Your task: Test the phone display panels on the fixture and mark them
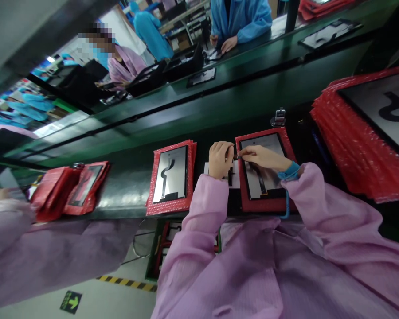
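- Head view: the left hand (221, 159) is just left of the display panel in work, its fingers curled in toward the thumb; whether they grip anything cannot be told.
- The right hand (264, 158) reaches over the display panel (273, 184), thumb and forefinger drawn together near its upper left edge. Something small and dark shows at the fingertips, but whether it is gripped cannot be told.
- That panel lies on a red bubble-wrap sheet (262, 206) in front of the person, a dark flex cable (261, 179) running down its face.
- Beneath and beside the left hand is a white sheet (234, 180) with black marks or parts, too small to read.
- A blue wrist strap (290, 172) with a coiled cord circles the right wrist.
- Farther left on the green tabletop (129, 190), a second panel (177, 177) with a curved black cable rests on red bubble wrap.
- To the right stands a pile of red bubble-wrap pouches (349, 146), a larger-looking panel on top.
- A small metal fitting (279, 117) sits beyond the panel in work.
- Below, a floor sign (73, 303) bears a green arrow; the characters beside it are too blurred to read.
- Across the tabletop, a co-worker in a blue coat (252, 20) has both hands over the work surface.
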A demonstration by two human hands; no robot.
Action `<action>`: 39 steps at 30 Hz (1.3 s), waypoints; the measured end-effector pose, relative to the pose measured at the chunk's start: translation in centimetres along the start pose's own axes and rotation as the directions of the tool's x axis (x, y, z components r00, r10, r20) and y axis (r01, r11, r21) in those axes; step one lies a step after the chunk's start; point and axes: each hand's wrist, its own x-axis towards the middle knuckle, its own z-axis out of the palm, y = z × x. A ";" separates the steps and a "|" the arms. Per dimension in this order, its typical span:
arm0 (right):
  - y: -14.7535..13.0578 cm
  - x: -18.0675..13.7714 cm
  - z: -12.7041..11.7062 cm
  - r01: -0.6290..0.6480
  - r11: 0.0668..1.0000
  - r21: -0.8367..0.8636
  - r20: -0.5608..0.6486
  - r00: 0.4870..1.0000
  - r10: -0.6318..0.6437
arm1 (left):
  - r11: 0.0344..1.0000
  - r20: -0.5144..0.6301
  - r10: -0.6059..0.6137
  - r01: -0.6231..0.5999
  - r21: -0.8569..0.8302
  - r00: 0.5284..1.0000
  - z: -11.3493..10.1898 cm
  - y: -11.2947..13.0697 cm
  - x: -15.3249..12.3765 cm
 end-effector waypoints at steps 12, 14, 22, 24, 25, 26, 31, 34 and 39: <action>0.7 -0.7 1.2 0.021 1.000 -0.016 0.004 1.000 -0.021 | 0.995 0.245 0.080 -0.064 -0.073 0.966 2.4 -1.8 -0.7; 0.6 -0.8 1.4 0.051 0.998 -0.035 -0.004 0.999 -0.051 | 0.993 0.266 0.094 -0.071 -0.092 0.959 2.1 -1.7 -0.6; 1.2 -0.8 1.5 0.107 0.972 -0.210 -0.079 0.989 -0.126 | 0.981 0.416 0.178 -0.128 -0.146 0.892 1.1 -2.1 -0.7; 1.4 -0.7 1.6 0.125 0.962 -0.243 -0.071 0.987 -0.146 | 0.980 0.413 0.188 -0.141 -0.143 0.891 1.3 -2.0 -0.7; 1.5 -0.6 1.6 0.130 0.958 -0.257 -0.066 0.986 -0.151 | 0.979 0.407 0.194 -0.148 -0.141 0.893 1.4 -2.0 -0.8; 1.5 -0.6 1.7 0.132 0.954 -0.268 -0.063 0.986 -0.154 | 0.978 0.402 0.198 -0.154 -0.139 0.894 1.4 -1.9 -0.8; 1.6 -0.5 1.9 0.132 0.957 -0.258 -0.060 0.987 -0.152 | 0.980 0.394 0.192 -0.156 -0.122 0.899 1.7 -1.8 -0.9; 1.6 -0.5 1.8 0.135 0.955 -0.264 -0.036 0.988 -0.150 | 0.983 0.399 0.180 -0.146 -0.115 0.899 1.8 -1.8 -0.9; 1.7 -0.6 1.9 0.166 0.946 -0.278 0.002 0.985 -0.172 | 0.982 0.377 0.184 -0.152 -0.112 0.908 1.8 -1.6 -1.0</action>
